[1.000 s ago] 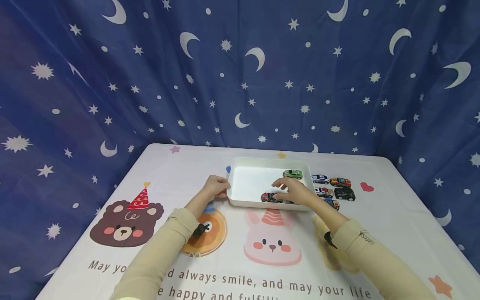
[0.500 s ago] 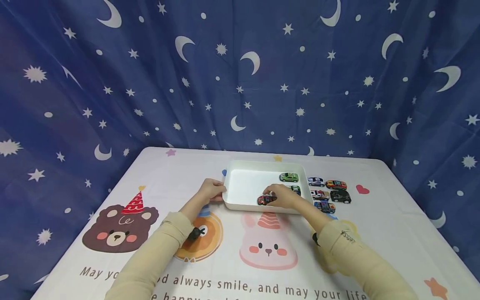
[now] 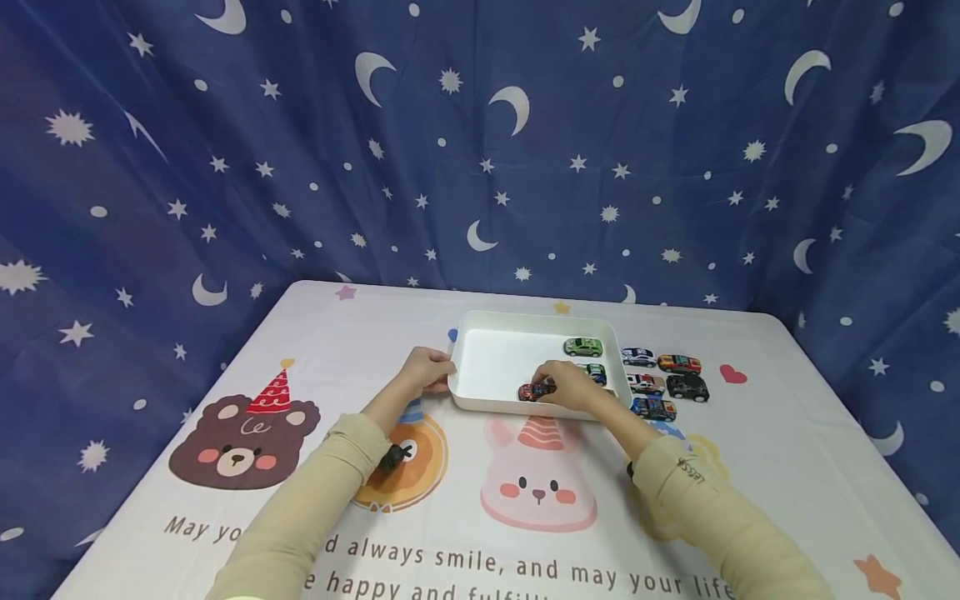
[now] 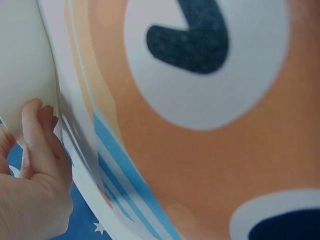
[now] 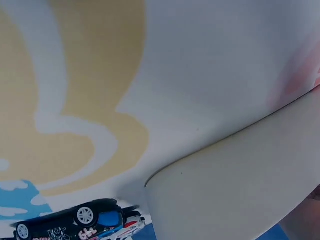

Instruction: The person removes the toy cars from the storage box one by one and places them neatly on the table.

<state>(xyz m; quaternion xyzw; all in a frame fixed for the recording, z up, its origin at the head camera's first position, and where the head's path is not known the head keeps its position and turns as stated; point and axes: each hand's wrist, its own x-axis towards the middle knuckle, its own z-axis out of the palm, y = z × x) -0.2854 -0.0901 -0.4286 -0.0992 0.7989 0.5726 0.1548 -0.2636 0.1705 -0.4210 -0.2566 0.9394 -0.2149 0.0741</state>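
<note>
A white tray (image 3: 491, 406) stands on the table, with several toy cars inside at its right. My left hand (image 3: 429, 371) grips the tray's left rim; in the left wrist view, fingers (image 4: 37, 132) lie against the outer wall. Inside, near the front wall, my right hand (image 3: 573, 387) pinches a red toy car (image 3: 527, 392), whose rear the fingers hide. Behind that car sit a green-and-white toy car (image 3: 597, 372), partly covered by the hand, and a lime green toy car (image 3: 582, 347). The right wrist view barely shows the right hand (image 5: 305, 220) beyond the tray wall.
Outside the tray's right wall, several toy cars stand close together, among them a black one (image 3: 687, 387), an orange one (image 3: 679, 364) and a blue one (image 3: 654, 408). A printed cloth (image 3: 360, 333) covers the table; a blue star-and-moon curtain (image 3: 480, 150) hangs behind.
My right hand has come down and its fingers have closed on the red toy car, uncovering part of the green-and-white one. The left hand stays on the tray rim.
</note>
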